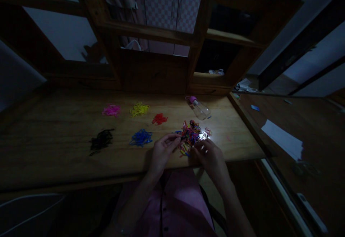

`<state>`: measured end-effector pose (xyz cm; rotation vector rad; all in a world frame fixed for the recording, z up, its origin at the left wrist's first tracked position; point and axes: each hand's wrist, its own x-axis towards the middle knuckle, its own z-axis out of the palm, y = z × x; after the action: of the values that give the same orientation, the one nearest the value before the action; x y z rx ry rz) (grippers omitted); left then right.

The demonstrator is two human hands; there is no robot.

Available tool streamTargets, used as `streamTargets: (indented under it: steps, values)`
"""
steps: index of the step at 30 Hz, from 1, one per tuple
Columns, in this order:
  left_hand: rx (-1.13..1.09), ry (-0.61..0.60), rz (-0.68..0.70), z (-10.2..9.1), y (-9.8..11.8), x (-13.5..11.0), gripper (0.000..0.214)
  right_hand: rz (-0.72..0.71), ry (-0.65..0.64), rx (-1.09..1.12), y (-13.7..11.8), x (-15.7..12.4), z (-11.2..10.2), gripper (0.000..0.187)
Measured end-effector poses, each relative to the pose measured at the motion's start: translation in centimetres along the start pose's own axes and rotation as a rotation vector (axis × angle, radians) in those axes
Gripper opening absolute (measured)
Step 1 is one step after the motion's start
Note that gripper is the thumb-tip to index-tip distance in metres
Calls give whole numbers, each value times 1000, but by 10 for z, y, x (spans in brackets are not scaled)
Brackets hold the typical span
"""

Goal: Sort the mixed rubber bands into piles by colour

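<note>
A heap of mixed-colour rubber bands lies on the wooden desk in front of me. My left hand is at the heap's left side, its thumb and forefinger pinched on dark rubber bands. On the right, my right hand has its fingers bent down at the heap's near edge; what lies between the fingertips is hidden. Sorted by colour, smaller piles spread leftward: red bands, blue bands, yellow bands, pink bands and black bands.
Behind the heap, a clear bottle with a purple cap lies on its side. A wooden shelf unit rises along the desk's back. To the right, a lower brown surface holds white papers and a blue card.
</note>
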<state>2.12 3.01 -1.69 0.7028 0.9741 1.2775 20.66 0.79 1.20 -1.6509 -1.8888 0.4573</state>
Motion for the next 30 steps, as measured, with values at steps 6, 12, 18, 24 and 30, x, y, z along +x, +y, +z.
streamTargets:
  steps: [6,12,18,24,30]
  values:
    - [42,-14,-4,1,3,-2,29,-19,-16,-242,-1,-1,14,4]
    - [111,-18,-12,0,0,-2,33,-41,-21,-324,-3,2,6,5]
    - [250,-40,37,0,-1,-3,28,-261,-20,-175,-23,-2,-15,4]
    - [296,-108,45,-1,2,-4,23,-359,-69,-101,-30,5,-4,8]
    - [267,-150,42,0,9,-6,28,-347,-80,-192,-26,15,2,6]
